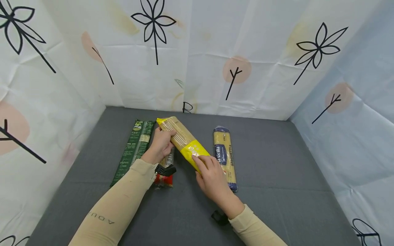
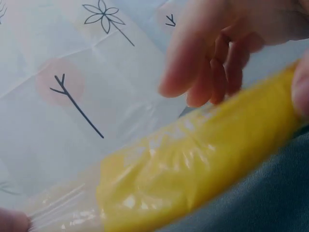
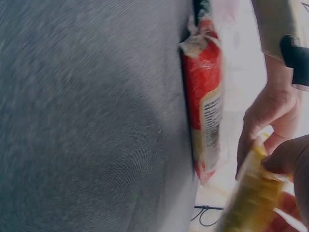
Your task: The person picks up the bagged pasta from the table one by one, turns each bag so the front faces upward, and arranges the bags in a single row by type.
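We could pass along the right of the grey table (image 1: 292, 171), past the blue-ended pack (image 1: 227, 143), or come in from the near side between the left sleeve (image 1: 120, 201) and right sleeve (image 1: 255, 229). The held yellow pack (image 1: 184, 140) blocks our middle; the green pack (image 1: 132, 150) and red-ended pack (image 3: 205, 101) obstruct the left, the patterned curtain (image 1: 200, 68) the far side.

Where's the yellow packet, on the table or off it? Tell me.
Off: the left hand and right hand hold the yellow packet, and the right wrist view shows it raised above the table.
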Demonstrator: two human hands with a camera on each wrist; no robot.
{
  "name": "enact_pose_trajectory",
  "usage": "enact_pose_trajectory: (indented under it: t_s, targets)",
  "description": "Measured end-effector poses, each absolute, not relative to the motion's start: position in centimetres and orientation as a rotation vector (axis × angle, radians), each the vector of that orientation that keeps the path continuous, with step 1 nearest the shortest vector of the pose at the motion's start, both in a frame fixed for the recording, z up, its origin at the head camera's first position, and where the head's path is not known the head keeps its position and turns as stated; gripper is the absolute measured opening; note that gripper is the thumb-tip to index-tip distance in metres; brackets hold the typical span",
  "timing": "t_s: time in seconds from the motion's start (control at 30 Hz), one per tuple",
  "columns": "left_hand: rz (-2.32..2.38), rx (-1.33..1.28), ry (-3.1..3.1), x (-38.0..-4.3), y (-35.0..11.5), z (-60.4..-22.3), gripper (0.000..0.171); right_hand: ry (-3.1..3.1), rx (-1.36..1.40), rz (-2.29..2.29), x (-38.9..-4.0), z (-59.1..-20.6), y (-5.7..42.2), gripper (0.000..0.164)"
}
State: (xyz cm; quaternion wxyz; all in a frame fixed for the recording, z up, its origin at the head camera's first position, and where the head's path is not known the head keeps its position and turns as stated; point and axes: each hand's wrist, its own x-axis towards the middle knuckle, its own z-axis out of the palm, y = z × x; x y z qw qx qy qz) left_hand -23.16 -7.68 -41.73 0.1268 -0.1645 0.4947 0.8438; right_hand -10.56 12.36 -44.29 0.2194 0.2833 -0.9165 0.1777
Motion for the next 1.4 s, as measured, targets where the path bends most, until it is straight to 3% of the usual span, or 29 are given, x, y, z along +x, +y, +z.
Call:
enact_pose_trajectory:
  t_s: [0.3,0.57,0.83,1.4]
  targets:
    - [2.356,-0.357,1.570,-23.2,-7.6,-41.0,0.053,-2.706,0.637,0.973,-10.4,-43.9,12.8,0.052]
    - [2.288,-0.125,1.526,-23.0,-6.9,-40.4,0.048,-2.828,0.371,1.576,-10.8,-44.3,13.1,0.065]
    - [2.227,-0.014,1.656,-22.5,-6.1,-41.1,0.042,-2.803,0.320,1.877,-10.9,-44.5,13.2,0.069]
    - [1.769,0.201,2.171,-20.9,-4.6,-43.9,0.062,-2.717,0.133,1.965,-12.2,-45.2,12.8,0.072]
